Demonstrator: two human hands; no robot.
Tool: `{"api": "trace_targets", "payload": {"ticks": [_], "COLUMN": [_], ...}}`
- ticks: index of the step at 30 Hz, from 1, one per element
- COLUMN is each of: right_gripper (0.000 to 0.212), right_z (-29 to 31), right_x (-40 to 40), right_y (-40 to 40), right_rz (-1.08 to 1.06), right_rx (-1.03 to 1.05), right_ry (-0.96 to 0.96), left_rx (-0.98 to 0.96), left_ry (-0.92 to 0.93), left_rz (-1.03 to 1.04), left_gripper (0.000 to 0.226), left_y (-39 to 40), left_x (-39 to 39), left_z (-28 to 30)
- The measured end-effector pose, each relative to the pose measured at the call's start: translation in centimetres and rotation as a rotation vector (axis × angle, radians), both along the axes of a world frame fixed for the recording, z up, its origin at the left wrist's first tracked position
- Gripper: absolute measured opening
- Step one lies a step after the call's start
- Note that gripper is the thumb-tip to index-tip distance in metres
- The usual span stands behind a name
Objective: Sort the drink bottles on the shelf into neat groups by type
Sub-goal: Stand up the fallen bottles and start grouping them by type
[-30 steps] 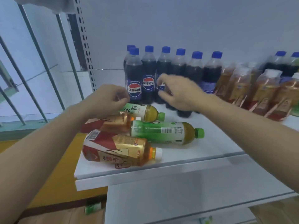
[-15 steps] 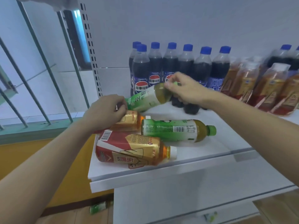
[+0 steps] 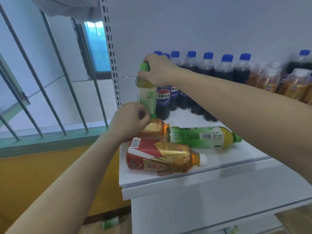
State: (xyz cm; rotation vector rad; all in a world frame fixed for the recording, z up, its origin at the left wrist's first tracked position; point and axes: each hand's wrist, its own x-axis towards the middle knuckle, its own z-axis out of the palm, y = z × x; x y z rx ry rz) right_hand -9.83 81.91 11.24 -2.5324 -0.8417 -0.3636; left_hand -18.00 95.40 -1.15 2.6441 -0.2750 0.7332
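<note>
Right hand (image 3: 157,69), upper centre of the frame, fingers curled round the neck and green cap of an upright green tea bottle (image 3: 146,93), held vertical at the left end of the shelf (image 3: 217,159), just beside the foremost cola bottle (image 3: 163,100); whether the base touches the shelf cannot be told, being hidden behind the left hand. Left hand (image 3: 130,122), centre of the frame, fingers loosely curled and lying on the upper of two amber tea bottles; whether gripping or merely resting cannot be told. That upper amber tea bottle (image 3: 156,130) lying on its side, cap toward the right, touching the base of a second green tea bottle (image 3: 200,136), likewise lying flat with green cap pointing to the right of the frame. Lower amber tea bottle (image 3: 162,157), red and gold label, white cap, lying on its side near the front edge of the shelf, just below the other two. Row of cola bottles with blue caps (image 3: 224,68) standing upright along the white back wall, upper centre to upper right. Group of upright amber bottles (image 3: 270,80), blurred, at the right edge, with further dark bottles behind. Perforated shelf upright (image 3: 112,53) rising left of the bottles; slanted grey bars (image 3: 55,73) and a window (image 3: 96,46) in the upper left. One small green bottle (image 3: 112,222) on the floor, bottom centre.
</note>
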Motion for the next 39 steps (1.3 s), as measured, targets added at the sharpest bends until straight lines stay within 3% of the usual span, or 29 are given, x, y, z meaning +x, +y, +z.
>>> {"api": "trace_targets", "payload": {"ticks": [4, 7, 10, 13, 18, 20, 22, 27, 30, 34, 39], "right_gripper": [0.048, 0.046, 0.028, 0.019, 0.064, 0.066, 0.058, 0.039, 0.022, 0.017, 0.023], "right_z": [-0.3, -1.1, -2.9, -5.1, -8.1, -9.3, -9.5, -6.8, -4.5, -2.3, -0.8], "right_x": [-0.2, -1.2, -2.3, -3.5, -4.9, -4.6, -4.2, -3.1, -2.6, -1.6, 0.2], "right_y": [0.3, -1.5, -5.5, -11.2, -21.2, -24.0, -25.8, -28.7, -29.3, -26.3, -21.6], "right_rz": [-0.036, -0.012, 0.006, 0.081, 0.081, 0.049, 0.019, 0.126, 0.132, 0.046, -0.066], "right_rx": [0.029, 0.168, 0.212, -0.015, -0.435, -0.532, -0.484, -0.166, -0.005, 0.227, 0.1], "right_ry": [0.016, -0.016, -0.08, 0.031, 0.641, 0.599, 0.553, 0.739, 0.642, 0.318, -0.013], "left_rx": [0.002, -0.007, -0.018, -0.011, 0.006, 0.021, 0.046, 0.095, 0.124, 0.113, 0.116], "left_ry": [0.002, 0.009, 0.014, 0.024, 0.047, 0.054, 0.073, 0.166, 0.192, 0.213, 0.253], "left_rz": [-0.014, -0.025, -0.03, -0.034, -0.073, -0.074, -0.073, -0.072, -0.047, -0.011, 0.014], "left_gripper": [0.021, 0.02, 0.021, 0.021, 0.023, 0.023, 0.022, 0.019, 0.018, 0.018, 0.022], "left_y": [-0.1, -0.3, -0.4, -0.8, -1.3, -1.5, -1.6, -1.9, -2.8, -4.7, -6.6], "left_x": [-0.2, -0.2, -0.1, -0.1, -0.3, -0.5, -0.6, -0.7, -0.9, -1.4, -1.6], "left_z": [0.1, 0.1, 0.0, 0.2, 0.6, 0.7, 0.9, 2.1, 2.5, 2.5, 2.4]}}
